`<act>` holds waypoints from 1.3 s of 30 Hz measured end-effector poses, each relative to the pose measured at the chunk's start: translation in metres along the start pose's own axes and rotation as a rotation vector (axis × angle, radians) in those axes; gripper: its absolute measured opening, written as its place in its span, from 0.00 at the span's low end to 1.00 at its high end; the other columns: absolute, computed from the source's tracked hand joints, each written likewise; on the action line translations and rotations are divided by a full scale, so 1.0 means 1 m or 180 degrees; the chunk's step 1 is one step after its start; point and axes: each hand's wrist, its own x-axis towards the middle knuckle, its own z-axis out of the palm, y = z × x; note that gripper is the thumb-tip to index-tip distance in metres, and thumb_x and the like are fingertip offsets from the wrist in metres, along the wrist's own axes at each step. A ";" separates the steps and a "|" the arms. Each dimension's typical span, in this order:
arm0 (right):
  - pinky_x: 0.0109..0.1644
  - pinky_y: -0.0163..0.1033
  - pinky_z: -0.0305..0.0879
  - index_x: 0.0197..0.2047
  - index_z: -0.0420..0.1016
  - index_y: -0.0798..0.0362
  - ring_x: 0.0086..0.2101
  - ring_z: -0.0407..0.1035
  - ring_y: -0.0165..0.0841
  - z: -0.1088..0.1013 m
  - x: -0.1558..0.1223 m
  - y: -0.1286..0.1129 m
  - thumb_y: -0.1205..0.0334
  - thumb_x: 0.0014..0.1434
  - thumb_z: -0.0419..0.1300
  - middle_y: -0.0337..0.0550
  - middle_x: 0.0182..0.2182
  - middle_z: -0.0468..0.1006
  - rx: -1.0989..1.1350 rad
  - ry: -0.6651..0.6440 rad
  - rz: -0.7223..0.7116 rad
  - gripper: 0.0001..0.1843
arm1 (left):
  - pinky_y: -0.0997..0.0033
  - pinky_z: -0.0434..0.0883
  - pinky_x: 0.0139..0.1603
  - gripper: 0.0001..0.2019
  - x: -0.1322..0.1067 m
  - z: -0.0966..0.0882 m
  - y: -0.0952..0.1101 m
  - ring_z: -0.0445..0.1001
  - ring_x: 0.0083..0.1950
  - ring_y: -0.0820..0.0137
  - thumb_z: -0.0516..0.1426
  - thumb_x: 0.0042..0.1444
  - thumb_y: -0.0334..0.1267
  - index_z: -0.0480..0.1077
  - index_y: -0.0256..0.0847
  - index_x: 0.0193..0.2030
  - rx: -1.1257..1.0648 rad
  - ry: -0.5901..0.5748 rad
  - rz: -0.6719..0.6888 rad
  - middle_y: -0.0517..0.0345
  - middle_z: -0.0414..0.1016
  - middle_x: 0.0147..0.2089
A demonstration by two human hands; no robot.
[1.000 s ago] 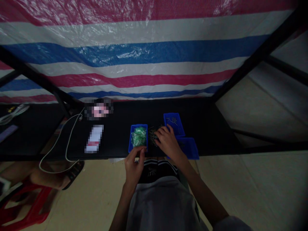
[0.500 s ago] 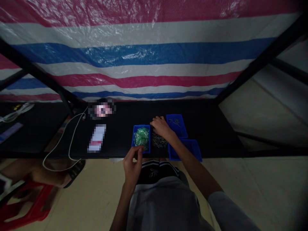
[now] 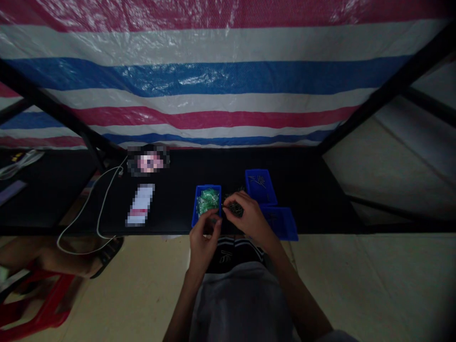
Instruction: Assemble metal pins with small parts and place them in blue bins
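My left hand (image 3: 204,240) is at the front edge of a blue tray (image 3: 194,209) of small green-and-clear plastic bags (image 3: 207,200). Its thumb and forefinger are curled close together; whatever they hold is too small to make out. Just to the right, my right hand (image 3: 247,214) pinches a small, thin, dark metal piece that looks like a screw. Beneath that hand lies a loose pile of screw-like metal pieces (image 3: 236,208), partly hidden by the fingers. The two hands' fingertips are close but apart.
Right of the pile stand two more blue trays, a rear tray (image 3: 270,192) and a front tray (image 3: 290,225), both with a few metal pieces. A blurred-out white-and-red item (image 3: 140,205) and a white cable (image 3: 103,209) lie left. Another person's leg (image 3: 53,254) shows below the black table (image 3: 171,190).
My right hand has come back from the far side of the pile toward my left hand, now with a small metal piece in its fingertips. My left hand has shifted slightly right.
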 end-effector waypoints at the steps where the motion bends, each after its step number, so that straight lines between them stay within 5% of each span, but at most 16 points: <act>1: 0.50 0.41 0.68 0.40 0.74 0.48 0.42 0.73 0.35 0.004 -0.010 -0.005 0.73 0.63 0.65 0.38 0.38 0.79 0.0265 0.0130 0.0004 0.09 | 0.74 0.75 0.37 0.11 0.001 0.003 0.001 0.80 0.35 0.71 0.62 0.66 0.37 0.77 0.42 0.54 -0.0017 -0.0045 0.0069 0.57 0.84 0.42; 7: 0.47 0.41 0.69 0.43 0.76 0.47 0.41 0.72 0.34 0.017 -0.048 -0.016 0.71 0.64 0.64 0.39 0.40 0.76 0.0811 0.0670 0.0184 0.09 | 0.75 0.72 0.37 0.03 0.003 0.011 0.002 0.78 0.36 0.71 0.61 0.67 0.35 0.78 0.42 0.43 -0.0057 -0.0256 0.0378 0.59 0.80 0.37; 16: 0.42 0.38 0.68 0.44 0.77 0.47 0.36 0.71 0.32 0.017 -0.067 -0.011 0.68 0.65 0.64 0.37 0.36 0.73 0.0987 0.0671 0.0410 0.07 | 0.77 0.73 0.36 0.03 -0.007 0.018 0.003 0.78 0.35 0.72 0.62 0.66 0.33 0.78 0.42 0.44 -0.0237 -0.0334 0.0421 0.59 0.80 0.37; 31: 0.40 0.37 0.69 0.40 0.77 0.48 0.34 0.71 0.31 0.027 -0.068 -0.013 0.64 0.65 0.65 0.37 0.33 0.76 0.1371 0.0768 0.0612 0.01 | 0.76 0.73 0.34 0.05 -0.006 0.011 0.015 0.78 0.32 0.71 0.62 0.65 0.37 0.79 0.41 0.41 -0.0232 -0.0455 0.0020 0.59 0.81 0.33; 39: 0.40 0.38 0.70 0.39 0.77 0.48 0.33 0.72 0.32 0.034 -0.053 -0.018 0.63 0.65 0.66 0.37 0.32 0.77 0.1382 0.0873 0.0573 0.01 | 0.73 0.74 0.36 0.06 -0.003 0.004 0.018 0.80 0.35 0.69 0.61 0.66 0.39 0.79 0.41 0.42 -0.0194 -0.0231 0.0076 0.56 0.83 0.36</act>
